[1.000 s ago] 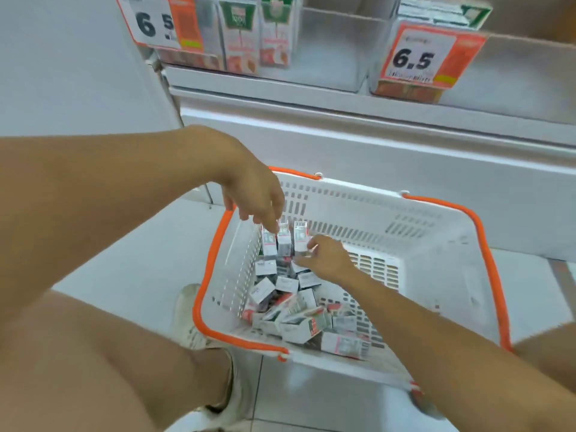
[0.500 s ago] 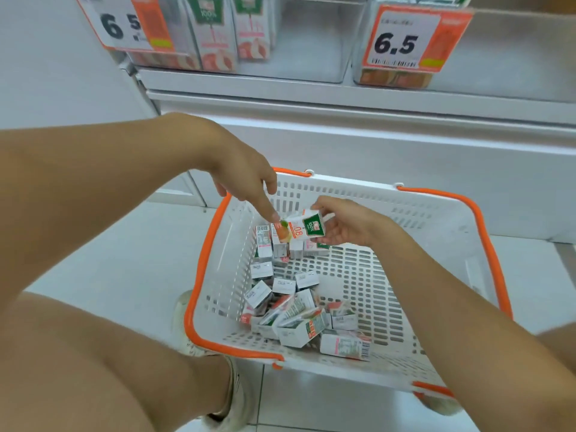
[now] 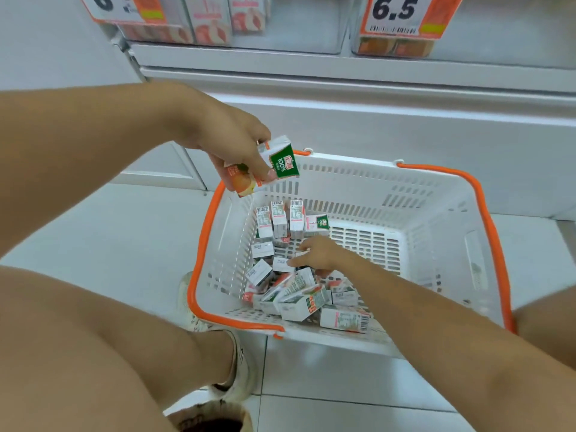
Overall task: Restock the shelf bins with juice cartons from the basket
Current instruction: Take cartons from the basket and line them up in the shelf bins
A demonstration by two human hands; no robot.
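Note:
A white basket (image 3: 436, 194) with orange handles stands on the floor and holds several small juice cartons (image 3: 299, 302). My left hand (image 3: 227, 141) grips one carton (image 3: 282, 162), white with a green "100%" panel, above the basket's far left corner. My right hand (image 3: 314, 254) reaches down inside the basket, its fingers touching a carton (image 3: 282, 264) lying among the others. Clear shelf bins (image 3: 290, 29) at the top hold upright pink cartons (image 3: 212, 23) behind a price tag.
A second bin (image 3: 394, 46) with a "6.5" price tag (image 3: 402, 14) and orange cartons sits at the upper right. The white shelf front (image 3: 343, 73) runs across above the basket. My knees and a white shoe (image 3: 240, 369) flank the basket on the tiled floor.
My right hand passed the carton to my left hand, which lifted it up and left. The right hand went back down among the cartons in the basket.

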